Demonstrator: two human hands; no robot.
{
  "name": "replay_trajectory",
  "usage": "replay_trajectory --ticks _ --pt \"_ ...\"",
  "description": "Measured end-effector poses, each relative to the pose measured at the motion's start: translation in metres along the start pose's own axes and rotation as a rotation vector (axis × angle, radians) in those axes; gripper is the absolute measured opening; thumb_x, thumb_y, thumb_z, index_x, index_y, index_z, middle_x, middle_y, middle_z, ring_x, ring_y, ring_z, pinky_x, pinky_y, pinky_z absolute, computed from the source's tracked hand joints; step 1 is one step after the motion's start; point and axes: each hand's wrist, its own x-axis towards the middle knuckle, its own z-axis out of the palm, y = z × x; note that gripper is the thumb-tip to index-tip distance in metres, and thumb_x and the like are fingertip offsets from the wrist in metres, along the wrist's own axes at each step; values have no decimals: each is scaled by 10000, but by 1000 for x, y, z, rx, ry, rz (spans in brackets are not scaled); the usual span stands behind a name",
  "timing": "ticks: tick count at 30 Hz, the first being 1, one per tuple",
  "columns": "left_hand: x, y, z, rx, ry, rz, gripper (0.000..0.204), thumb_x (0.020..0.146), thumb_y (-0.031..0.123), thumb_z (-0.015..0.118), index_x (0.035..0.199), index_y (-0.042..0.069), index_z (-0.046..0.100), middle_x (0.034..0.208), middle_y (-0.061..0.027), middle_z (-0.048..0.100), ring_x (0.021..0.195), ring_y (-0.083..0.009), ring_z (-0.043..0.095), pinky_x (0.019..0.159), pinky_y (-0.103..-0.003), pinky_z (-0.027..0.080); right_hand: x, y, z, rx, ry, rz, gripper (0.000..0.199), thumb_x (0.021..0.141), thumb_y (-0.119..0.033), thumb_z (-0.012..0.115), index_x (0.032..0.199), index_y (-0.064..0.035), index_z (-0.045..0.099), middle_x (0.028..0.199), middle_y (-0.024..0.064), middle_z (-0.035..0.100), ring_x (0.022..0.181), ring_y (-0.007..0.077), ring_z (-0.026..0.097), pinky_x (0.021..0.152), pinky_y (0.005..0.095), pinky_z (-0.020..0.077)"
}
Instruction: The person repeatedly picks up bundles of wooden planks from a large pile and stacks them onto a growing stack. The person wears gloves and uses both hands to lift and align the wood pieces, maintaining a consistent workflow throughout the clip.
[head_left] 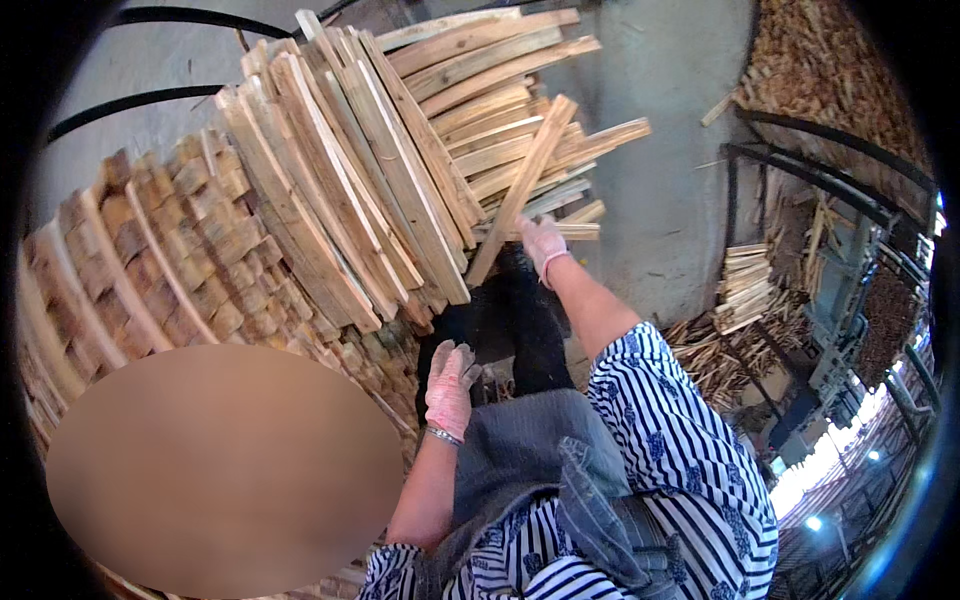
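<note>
I've got the right hand on a slanted board at the woodpile, grip seemingly closed around it. Left hand: fingers loosely spread, empty, near the grey cloth.

You're in a timber workshop, with sawn planks stacked left of your right fingers and scrap wood heaped right.

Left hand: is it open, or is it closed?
Open. The left hand shows gloved fingers extended, with nothing visible in its grip.
</note>
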Motion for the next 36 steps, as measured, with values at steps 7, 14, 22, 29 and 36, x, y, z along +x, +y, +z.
replay_trajectory --ticks 7,14,22,29,36 --pt "95 -17 -27 -54 89 70 561 980 375 666 1434 118 461 1304 -81 577 1179 -226 569 994 -427 475 56 -12 42 285 19 -44 501 900 -287 698 1242 52 559 1125 212 679 971 297 657 867 392 514" --pt "110 -3 -33 505 478 158 885 977 674 469 1554 18 326 1599 -149 362 1452 -287 354 1199 -376 246 -24 -58 -21 303 -64 -427 389 992 -238 630 1269 26 561 1071 138 691 940 208 648 853 345 527" --pt "157 20 -29 305 527 148 739 1029 538 432 1550 23 334 1580 -140 384 1445 -266 363 1211 -374 243 -42 -134 82 -259 -203 -824 984 871 -446 736 1535 77 233 1560 351 281 1459 448 304 1210 439 278" --pt "164 10 -4 59 476 142 616 1075 418 399 1546 26 340 1563 -132 403 1440 -248 370 1221 -372 241 -47 -105 131 -110 -167 -712 991 906 -416 705 1560 89 159 1588 332 249 1497 416 253 1237 398 215" --pt "78 -59 -15 -216 -171 57 549 1065 340 455 1508 18 422 1495 -154 501 1381 -266 460 1158 -438 353 -24 -136 37 -10 -490 -480 971 902 -500 714 1588 -24 218 1419 208 534 1294 293 533 1079 357 434"
